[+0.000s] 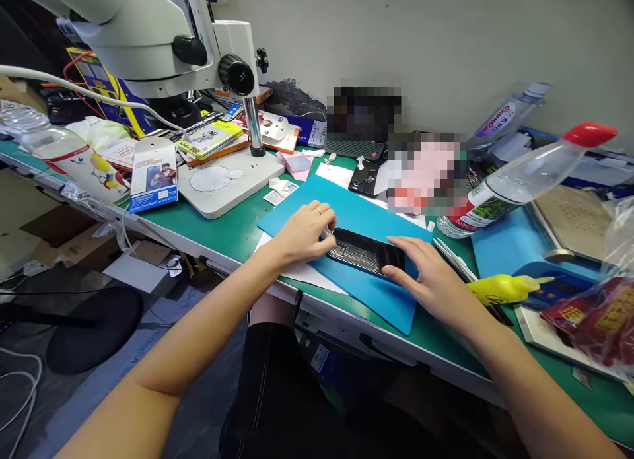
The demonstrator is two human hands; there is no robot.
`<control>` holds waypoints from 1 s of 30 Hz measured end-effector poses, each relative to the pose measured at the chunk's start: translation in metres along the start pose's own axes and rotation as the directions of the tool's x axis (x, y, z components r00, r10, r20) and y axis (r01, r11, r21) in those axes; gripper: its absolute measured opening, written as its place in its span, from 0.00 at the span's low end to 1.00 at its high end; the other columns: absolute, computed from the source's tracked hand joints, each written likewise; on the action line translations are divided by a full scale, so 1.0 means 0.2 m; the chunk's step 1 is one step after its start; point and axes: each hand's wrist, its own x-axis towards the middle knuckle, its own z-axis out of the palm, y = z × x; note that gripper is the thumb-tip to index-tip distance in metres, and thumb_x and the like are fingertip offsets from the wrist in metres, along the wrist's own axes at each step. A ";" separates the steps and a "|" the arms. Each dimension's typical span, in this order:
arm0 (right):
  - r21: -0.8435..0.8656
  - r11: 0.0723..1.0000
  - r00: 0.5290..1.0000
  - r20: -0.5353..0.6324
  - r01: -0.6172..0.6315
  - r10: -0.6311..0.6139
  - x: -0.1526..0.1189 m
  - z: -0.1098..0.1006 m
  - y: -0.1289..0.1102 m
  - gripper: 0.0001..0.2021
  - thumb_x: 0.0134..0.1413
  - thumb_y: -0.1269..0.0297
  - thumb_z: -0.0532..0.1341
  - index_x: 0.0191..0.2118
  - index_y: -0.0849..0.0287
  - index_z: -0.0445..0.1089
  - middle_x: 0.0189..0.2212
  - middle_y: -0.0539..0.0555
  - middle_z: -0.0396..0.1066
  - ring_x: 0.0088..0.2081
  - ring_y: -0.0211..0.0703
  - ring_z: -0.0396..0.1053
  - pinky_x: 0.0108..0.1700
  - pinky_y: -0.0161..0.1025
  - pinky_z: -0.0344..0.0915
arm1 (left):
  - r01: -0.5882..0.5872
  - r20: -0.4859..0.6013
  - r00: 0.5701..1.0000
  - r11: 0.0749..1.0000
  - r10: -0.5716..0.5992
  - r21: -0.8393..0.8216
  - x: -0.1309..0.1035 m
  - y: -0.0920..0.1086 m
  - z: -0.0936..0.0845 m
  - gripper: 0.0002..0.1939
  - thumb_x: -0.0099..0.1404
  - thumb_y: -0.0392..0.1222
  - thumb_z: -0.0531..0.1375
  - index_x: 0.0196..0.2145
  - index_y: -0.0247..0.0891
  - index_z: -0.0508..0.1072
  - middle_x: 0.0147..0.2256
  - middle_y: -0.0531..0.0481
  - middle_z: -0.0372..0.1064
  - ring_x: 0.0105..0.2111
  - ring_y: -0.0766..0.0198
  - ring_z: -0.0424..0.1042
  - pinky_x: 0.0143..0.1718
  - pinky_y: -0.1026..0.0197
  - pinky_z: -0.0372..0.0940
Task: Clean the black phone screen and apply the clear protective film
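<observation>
A black smartphone [364,251] lies on a blue mat [347,205], its dark glossy face up and reflecting a bright grid. At its left end is my left hand [308,234], fingers curled and closed, a ring on one finger. A small pale bit shows between those fingers, too little of it to name. My right hand [426,274] grips the phone's right end, thumb on the near edge and fingers on the far edge. White paper sticks out from under the mat at the left.
A microscope [232,76] stands on its pale base at the left, near boxes [154,175] and a printed bottle [79,162]. To the right are a red-capped bottle [505,188], a yellow squeeze bottle [505,288] and a blue device [510,241]. Another phone [364,176] lies behind the mat.
</observation>
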 end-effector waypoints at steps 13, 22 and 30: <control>-0.015 0.994 0.992 0.060 0.109 -0.108 0.43 0.15 -0.23 0.17 0.69 0.64 0.50 0.48 0.56 0.78 0.46 0.62 0.77 0.50 0.59 0.71 0.54 0.60 0.72 | -0.039 0.057 0.997 0.994 0.045 -0.102 -0.01 -0.04 0.02 0.38 0.54 0.60 0.77 0.56 0.38 0.76 0.58 0.39 0.71 0.62 0.44 0.66 0.64 0.45 0.61; 0.015 0.997 0.997 0.024 0.078 -0.079 0.43 0.20 -0.26 0.15 0.70 0.66 0.49 0.43 0.56 0.75 0.43 0.61 0.78 0.47 0.56 0.72 0.51 0.54 0.71 | -0.009 0.075 0.997 0.992 0.019 -0.124 -0.01 -0.04 0.01 0.35 0.54 0.59 0.77 0.54 0.41 0.75 0.58 0.41 0.71 0.62 0.45 0.65 0.64 0.47 0.61; 0.052 0.998 0.999 -0.023 0.043 -0.042 0.42 0.22 -0.25 0.14 0.69 0.66 0.50 0.41 0.56 0.74 0.43 0.61 0.78 0.47 0.56 0.73 0.51 0.53 0.69 | -0.014 0.115 0.993 0.977 0.039 -0.211 -0.02 -0.05 0.01 0.44 0.55 0.57 0.76 0.64 0.40 0.68 0.62 0.38 0.68 0.64 0.42 0.64 0.65 0.43 0.58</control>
